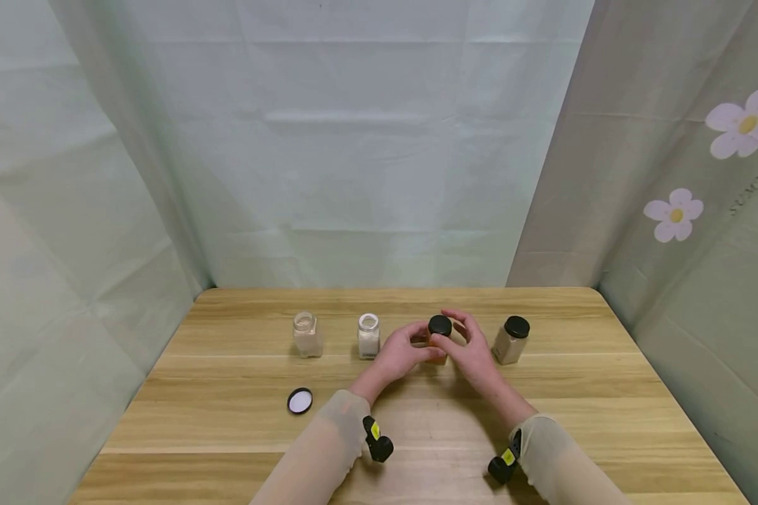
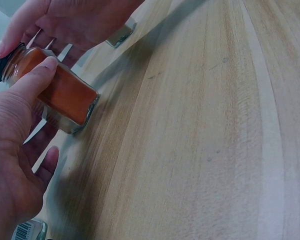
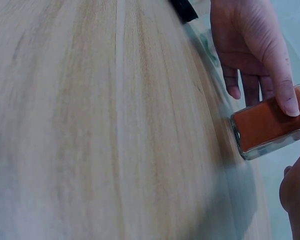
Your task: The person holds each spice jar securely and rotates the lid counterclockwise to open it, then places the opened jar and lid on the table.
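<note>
A clear square-sided glass jar of orange-red powder (image 2: 67,95), topped by a round black lid (image 1: 439,325), is between the person's two hands at the far part of the pale wood-grain worktop (image 1: 183,421), a little right of the middle. The left hand (image 1: 399,351) grips the jar's body, its thumb across one face and its fingers behind the glass. The right hand (image 1: 470,351) pinches the lid, its thumb on the near side and a finger on the far side; whether the jar's base touches the worktop cannot be told. Just right of that hand stands a clear glass jar of beige powder with a black lid (image 1: 509,347). Just left of the left hand is a clear glass jar of whitish powder with a white rim (image 1: 369,341), and farther left stands an open clear glass jar of pale powder (image 1: 307,340). Nearer, in front of this leftmost jar, a loose round black lid with a white inside (image 1: 300,400) lies white side up. Both arms wear pale beige sleeves (image 1: 325,445), with a small black wrist device (image 1: 379,447) beside each cuff. Pale grey-green cloth (image 1: 366,175) hangs beyond the far edge; printed white flowers (image 1: 673,215) show on the right.
</note>
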Action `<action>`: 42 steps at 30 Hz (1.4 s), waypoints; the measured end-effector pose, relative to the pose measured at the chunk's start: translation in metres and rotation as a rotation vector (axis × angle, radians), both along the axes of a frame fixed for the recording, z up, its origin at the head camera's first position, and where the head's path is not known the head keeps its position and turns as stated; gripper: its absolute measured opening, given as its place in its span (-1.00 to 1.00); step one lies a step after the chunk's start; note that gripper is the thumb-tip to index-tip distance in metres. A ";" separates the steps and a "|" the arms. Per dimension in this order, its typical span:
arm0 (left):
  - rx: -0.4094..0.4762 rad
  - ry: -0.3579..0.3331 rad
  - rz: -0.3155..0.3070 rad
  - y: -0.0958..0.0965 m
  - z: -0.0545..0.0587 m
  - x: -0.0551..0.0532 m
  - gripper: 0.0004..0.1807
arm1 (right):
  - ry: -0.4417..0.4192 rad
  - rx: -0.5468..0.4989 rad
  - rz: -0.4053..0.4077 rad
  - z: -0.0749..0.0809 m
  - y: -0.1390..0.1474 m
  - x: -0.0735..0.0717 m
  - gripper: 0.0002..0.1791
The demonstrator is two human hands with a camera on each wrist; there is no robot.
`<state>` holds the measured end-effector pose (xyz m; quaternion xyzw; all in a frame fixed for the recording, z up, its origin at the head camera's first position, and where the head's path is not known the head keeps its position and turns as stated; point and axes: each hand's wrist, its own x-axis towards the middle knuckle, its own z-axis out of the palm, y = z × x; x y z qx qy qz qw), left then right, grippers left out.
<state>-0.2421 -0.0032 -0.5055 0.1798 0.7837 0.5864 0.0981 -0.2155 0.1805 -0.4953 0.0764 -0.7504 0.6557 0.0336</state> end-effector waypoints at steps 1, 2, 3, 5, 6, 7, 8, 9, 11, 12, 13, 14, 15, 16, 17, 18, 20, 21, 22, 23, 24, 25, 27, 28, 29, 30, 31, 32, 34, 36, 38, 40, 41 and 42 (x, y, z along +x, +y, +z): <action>0.004 -0.002 -0.001 0.000 0.000 0.000 -0.51 | -0.011 -0.006 -0.001 0.004 -0.001 0.002 -0.34; 0.007 -0.005 -0.003 0.000 -0.001 -0.001 -0.51 | -0.021 -0.012 -0.002 0.007 -0.002 0.003 -0.33; 0.010 -0.006 -0.005 0.000 -0.001 -0.001 -0.51 | -0.021 -0.021 -0.001 0.011 -0.003 0.005 -0.32; 0.011 -0.007 -0.005 0.000 -0.001 -0.002 -0.50 | -0.006 -0.027 -0.002 0.008 -0.004 0.003 -0.33; 0.011 -0.006 -0.005 0.000 -0.002 -0.002 -0.50 | 0.000 -0.031 -0.007 0.006 -0.003 0.002 -0.34; 0.010 -0.006 -0.005 0.000 -0.002 -0.002 -0.50 | 0.007 -0.037 -0.007 0.007 -0.004 0.002 -0.36; 0.009 -0.006 -0.005 0.000 -0.002 -0.002 -0.50 | 0.014 -0.039 -0.010 0.005 -0.004 0.000 -0.38; 0.009 -0.004 -0.005 0.000 -0.002 -0.002 -0.49 | 0.022 -0.041 -0.014 0.001 -0.003 -0.002 -0.39; 0.012 -0.004 -0.006 0.000 -0.002 -0.002 -0.49 | 0.026 -0.046 -0.025 -0.003 -0.002 -0.005 -0.41; 0.015 -0.004 -0.007 0.000 -0.002 -0.002 -0.49 | 0.024 -0.050 -0.029 -0.003 -0.002 -0.006 -0.43; 0.015 -0.004 -0.008 0.000 -0.002 -0.002 -0.50 | 0.028 -0.050 -0.031 -0.003 -0.002 -0.005 -0.43; 0.016 -0.003 -0.008 0.000 -0.003 -0.002 -0.50 | 0.033 -0.050 -0.035 -0.007 -0.002 -0.008 -0.44; 0.017 -0.004 -0.009 0.000 -0.003 -0.002 -0.50 | 0.040 -0.052 -0.038 -0.009 -0.001 -0.008 -0.44; 0.018 -0.005 -0.009 0.000 -0.003 -0.002 -0.51 | 0.044 -0.049 -0.038 -0.010 -0.002 -0.008 -0.45; 0.018 -0.005 -0.008 0.000 -0.003 -0.002 -0.51 | 0.045 -0.045 -0.040 -0.010 -0.001 -0.008 -0.46; 0.018 -0.006 -0.007 0.000 -0.003 -0.002 -0.51 | 0.048 -0.043 -0.041 -0.010 -0.001 -0.007 -0.46; 0.018 -0.007 -0.006 0.000 -0.003 -0.002 -0.52 | 0.051 -0.039 -0.039 -0.010 -0.001 -0.007 -0.47; 0.017 -0.007 -0.005 0.000 -0.002 -0.002 -0.52 | 0.051 -0.037 -0.037 -0.010 -0.001 -0.007 -0.48; 0.016 -0.006 -0.005 0.000 -0.002 -0.002 -0.53 | 0.053 -0.035 -0.035 -0.010 -0.001 -0.007 -0.48; 0.016 -0.005 -0.005 0.000 -0.002 -0.002 -0.53 | 0.057 -0.036 -0.034 -0.010 -0.001 -0.006 -0.49; 0.014 -0.004 -0.006 0.000 -0.002 -0.002 -0.53 | 0.065 -0.037 -0.029 -0.010 -0.001 -0.006 -0.50; 0.013 -0.002 -0.006 0.000 -0.002 -0.002 -0.53 | 0.072 -0.037 -0.024 -0.010 -0.001 -0.006 -0.50; 0.007 0.004 -0.007 0.000 -0.002 -0.001 -0.54 | 0.085 -0.040 -0.015 -0.010 0.000 -0.006 -0.51; 0.004 0.006 -0.007 0.000 -0.002 -0.001 -0.54 | 0.094 -0.041 -0.010 -0.010 0.000 -0.006 -0.51; 0.000 0.009 -0.007 0.000 -0.002 -0.001 -0.54 | 0.099 -0.042 -0.008 -0.010 0.000 -0.005 -0.51; -0.003 0.012 -0.007 0.000 -0.002 -0.001 -0.54 | 0.104 -0.043 -0.005 -0.010 0.000 -0.005 -0.51; -0.005 0.015 -0.007 0.000 -0.002 -0.001 -0.54 | 0.106 -0.045 -0.004 -0.010 0.000 -0.005 -0.50; -0.007 0.017 -0.006 0.000 -0.002 -0.001 -0.55 | 0.109 -0.047 -0.002 -0.010 0.000 -0.004 -0.50; -0.005 0.018 -0.006 0.000 -0.002 -0.002 -0.55 | 0.118 -0.049 0.002 -0.009 0.000 -0.004 -0.49; -0.004 0.022 -0.007 0.000 -0.002 -0.002 -0.55 | 0.126 -0.051 0.005 -0.010 0.000 -0.004 -0.49; -0.003 0.026 -0.006 0.001 -0.003 -0.002 -0.56 | 0.134 -0.050 0.011 -0.010 0.001 -0.004 -0.50; -0.004 0.031 -0.006 0.001 -0.003 -0.002 -0.56 | 0.140 -0.045 0.012 -0.010 0.001 -0.004 -0.52; -0.006 0.034 -0.006 0.001 -0.003 -0.002 -0.57 | 0.142 -0.040 0.012 -0.010 0.001 -0.004 -0.53; -0.005 0.037 -0.007 0.001 -0.003 -0.002 -0.57 | 0.143 -0.035 0.013 -0.010 0.002 -0.004 -0.54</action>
